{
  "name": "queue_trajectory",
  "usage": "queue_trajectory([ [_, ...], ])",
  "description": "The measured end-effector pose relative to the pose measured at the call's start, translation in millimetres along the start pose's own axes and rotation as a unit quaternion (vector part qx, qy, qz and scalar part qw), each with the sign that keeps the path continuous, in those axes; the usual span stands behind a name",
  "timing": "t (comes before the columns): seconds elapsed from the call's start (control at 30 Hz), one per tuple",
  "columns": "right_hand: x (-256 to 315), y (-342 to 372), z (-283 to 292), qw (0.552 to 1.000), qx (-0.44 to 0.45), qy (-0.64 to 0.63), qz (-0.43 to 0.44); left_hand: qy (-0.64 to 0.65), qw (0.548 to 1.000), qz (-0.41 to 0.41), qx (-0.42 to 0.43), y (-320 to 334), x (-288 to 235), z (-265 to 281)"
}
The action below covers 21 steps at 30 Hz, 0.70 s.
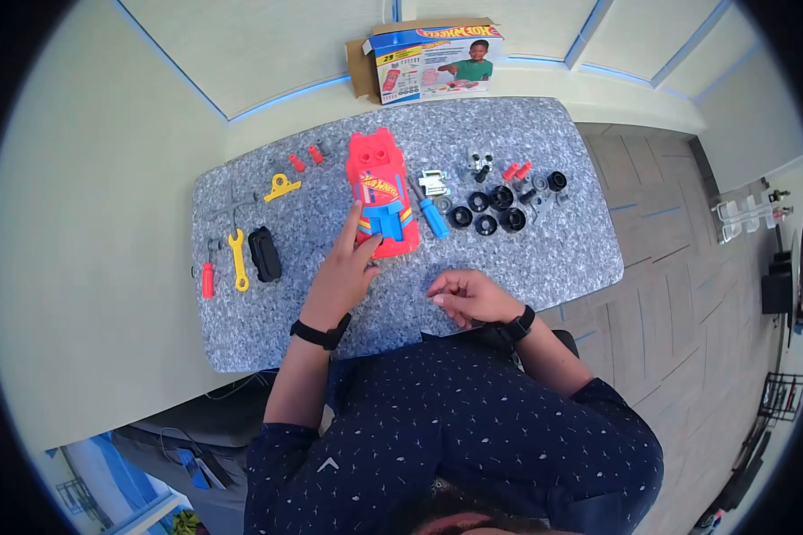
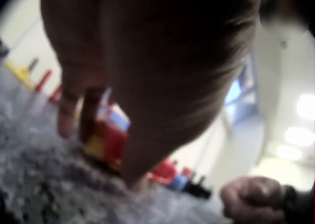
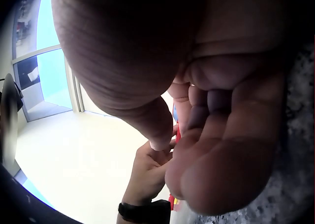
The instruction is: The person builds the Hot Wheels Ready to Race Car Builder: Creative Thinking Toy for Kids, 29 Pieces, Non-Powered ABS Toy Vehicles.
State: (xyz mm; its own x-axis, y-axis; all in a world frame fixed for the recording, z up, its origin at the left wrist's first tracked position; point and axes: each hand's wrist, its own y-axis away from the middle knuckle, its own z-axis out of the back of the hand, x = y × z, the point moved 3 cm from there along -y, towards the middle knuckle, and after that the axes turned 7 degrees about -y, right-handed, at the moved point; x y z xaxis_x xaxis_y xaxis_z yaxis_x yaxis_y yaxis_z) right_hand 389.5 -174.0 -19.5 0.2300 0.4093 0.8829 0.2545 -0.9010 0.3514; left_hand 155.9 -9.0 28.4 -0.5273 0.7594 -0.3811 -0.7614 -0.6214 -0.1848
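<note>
A red toy car (image 1: 379,169) with blue and yellow stripes lies lengthwise on the speckled table. Its blue panel (image 1: 386,221) is at the end closest to the person. Fingers of my left hand (image 1: 337,276) extend over that end and touch the car beside the blue panel; the left wrist view is blurred there. My right hand (image 1: 473,296) rests low by the table's near edge, loosely curled with nothing visible in it. From the right wrist view, the bent fingers (image 3: 231,160) show close up. A blue-handled screwdriver (image 1: 434,218) lies along the car's right side.
Several black wheels (image 1: 485,225) sit right of the screwdriver, near a silver engine piece (image 1: 434,183) and red pieces (image 1: 517,170). Leftward lie a yellow wrench (image 1: 238,260), a black part (image 1: 264,254), a red-handled tool (image 1: 208,280) and a yellow piece (image 1: 281,187). An opened box (image 1: 437,67) stands behind.
</note>
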Motion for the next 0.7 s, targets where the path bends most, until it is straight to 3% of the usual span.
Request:
queue_trajectory([
  [0.23,5.5,-2.5,-1.0,1.000,0.012,0.009,-0.008,0.039,0.998,0.028,0.029,36.7,-23.9,4.6],
  [0.4,10.1,0.3,3.5,1.000,0.008,0.020,-0.006,0.089,0.989,0.036,0.116,54.3,-48.3,19.0],
  [0.47,33.0,12.0,17.0,0.987,0.017,0.157,-0.019,0.058,0.994,-0.002,0.089,51.9,-43.6,27.7],
  [0.5,47.7,14.8,21.3,0.974,0.021,0.224,-0.027,0.036,0.998,-0.029,0.053,46.0,-36.4,34.1],
  [0.57,88.6,9.1,24.4,0.942,-0.062,0.300,0.138,-0.011,0.998,-0.053,0.024,31.8,-28.7,44.8],
  [0.6,105.5,3.6,26.5,0.910,-0.104,0.334,0.221,-0.037,0.997,-0.052,0.030,22.2,-27.2,52.8],
  [0.7,138.3,-30.3,32.3,0.796,-0.237,0.476,0.288,-0.081,0.994,-0.060,0.043,12.2,-14.7,49.3],
])
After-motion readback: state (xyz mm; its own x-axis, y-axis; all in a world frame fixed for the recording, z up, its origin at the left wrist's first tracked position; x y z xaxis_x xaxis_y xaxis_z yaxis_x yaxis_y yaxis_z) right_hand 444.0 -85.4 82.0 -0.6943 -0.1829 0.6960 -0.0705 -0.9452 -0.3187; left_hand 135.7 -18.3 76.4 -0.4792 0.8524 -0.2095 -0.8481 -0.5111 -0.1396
